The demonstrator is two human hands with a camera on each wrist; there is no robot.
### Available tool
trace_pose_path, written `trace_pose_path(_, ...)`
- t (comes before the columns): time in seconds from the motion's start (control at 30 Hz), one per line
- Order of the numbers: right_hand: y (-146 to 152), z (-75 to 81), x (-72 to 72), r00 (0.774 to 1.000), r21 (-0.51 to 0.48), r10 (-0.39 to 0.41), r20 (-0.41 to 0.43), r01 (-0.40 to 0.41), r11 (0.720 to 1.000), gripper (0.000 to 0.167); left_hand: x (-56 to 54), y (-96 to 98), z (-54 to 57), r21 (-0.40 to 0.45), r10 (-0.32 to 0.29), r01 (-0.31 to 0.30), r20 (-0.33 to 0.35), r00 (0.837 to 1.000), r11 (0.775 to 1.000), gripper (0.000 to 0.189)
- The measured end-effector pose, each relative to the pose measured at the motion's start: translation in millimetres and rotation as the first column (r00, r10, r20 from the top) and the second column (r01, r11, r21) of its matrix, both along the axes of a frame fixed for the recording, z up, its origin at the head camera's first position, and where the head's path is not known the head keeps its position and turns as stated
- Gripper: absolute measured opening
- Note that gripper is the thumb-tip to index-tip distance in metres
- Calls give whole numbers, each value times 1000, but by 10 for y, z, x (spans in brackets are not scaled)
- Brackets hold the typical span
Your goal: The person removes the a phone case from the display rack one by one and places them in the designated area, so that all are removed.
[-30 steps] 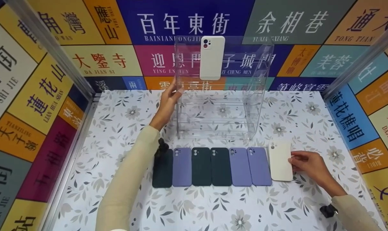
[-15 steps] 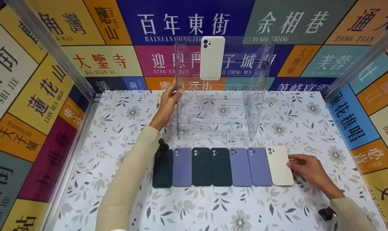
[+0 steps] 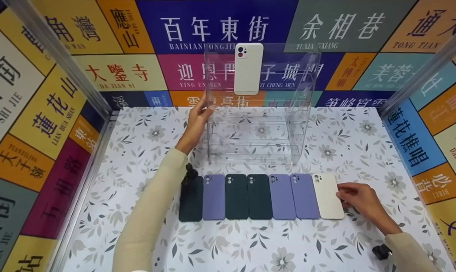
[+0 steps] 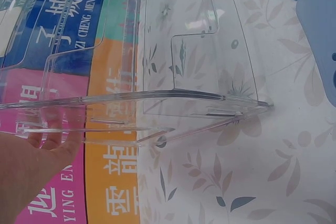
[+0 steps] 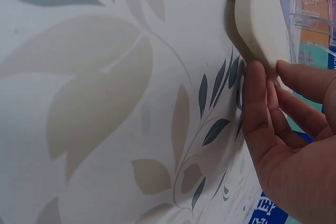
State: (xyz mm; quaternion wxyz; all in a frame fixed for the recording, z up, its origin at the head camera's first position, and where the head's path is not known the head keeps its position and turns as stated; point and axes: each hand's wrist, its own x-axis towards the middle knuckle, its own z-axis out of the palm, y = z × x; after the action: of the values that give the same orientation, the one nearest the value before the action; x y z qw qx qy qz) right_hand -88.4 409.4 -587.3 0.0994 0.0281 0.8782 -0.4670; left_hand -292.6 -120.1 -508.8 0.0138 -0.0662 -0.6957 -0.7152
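At the right end of a row of phone cases lies a cream phone case [image 3: 328, 196]. My right hand [image 3: 361, 200] pinches its right edge between thumb and fingers; the right wrist view shows the fingertips [image 5: 255, 72] at the case's side, close over the tabletop. Farther back, my left hand [image 3: 198, 120] grips the left side of a clear tiered display rack [image 3: 209, 138]. Through the clear plastic in the left wrist view, its fingers [image 4: 65, 140] show behind the panel. A white phone case [image 3: 248, 70] leans upright on the rack's top tier.
Left of the cream case, purple cases [image 3: 305, 196] and dark green cases [image 3: 237, 196] lie side by side, camera cutouts toward the rack. A flower-print cloth [image 3: 281, 241] covers the table. Printed panels [image 3: 228, 22] wall the back and sides, with metal posts [image 3: 413, 53] at the corners.
My right hand has brought the cream case slightly left and toward me, flat against the end of the row. The left hand and the rack have stayed put.
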Motion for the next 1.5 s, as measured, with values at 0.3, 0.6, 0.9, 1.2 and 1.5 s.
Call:
trace_pose_path(0.3, -12, 26, -70, 997, 102, 16, -78, -8, 995, 35, 14, -2, -3, -14, -5, 5, -9, 1000, 1000, 67)
trace_pose_path(0.6, -137, 242, -218, 961, 58, -49, -273, 67, 996, 31, 3, 5, 1, 13, 2, -2, -23, 1000, 1000, 66)
trace_pose_path(0.9, -265, 400, -432, 916, 10, -110, -385, 123, 992, 29, 7, 18, 11, 15, 4, -3, -22, 1000, 1000, 66)
trace_pose_path(1.2, -455, 735, -685, 872, -38, -117, -476, 112, 993, 29, 18, -8, 9, -13, 2, -2, -6, 1000, 1000, 68)
trace_pose_path(1.5, -666, 1008, -882, 854, -53, -110, -509, 96, 994, 27, 16, 1, 3, 11, 2, -2, -16, 1000, 1000, 67)
